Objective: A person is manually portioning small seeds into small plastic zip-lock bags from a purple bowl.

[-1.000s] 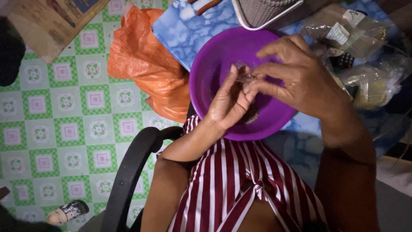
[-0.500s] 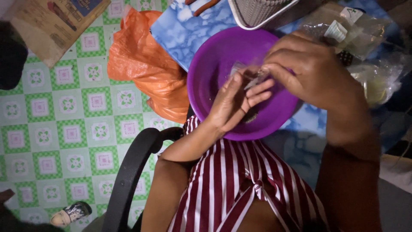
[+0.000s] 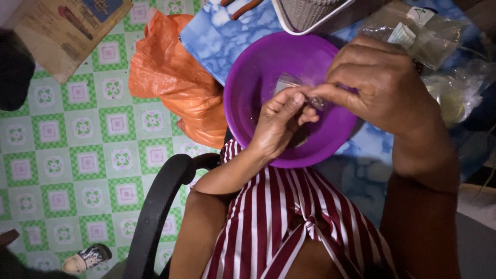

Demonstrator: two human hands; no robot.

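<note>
Two hands meet over purple bowl, fingertips together. Left hand and right hand each pinch small clear plastic packet held between them, likely so anything dropped lands in bowl. Packet: thin, see-through, crumpled; contents cannot tell. Beyond right hand: clear bags. Left of left hand: orange bag. Under bowl: blue cloth.

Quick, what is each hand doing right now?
Left hand: pinching the small clear packet over the purple bowl.
Right hand: pinching the same packet.
</note>
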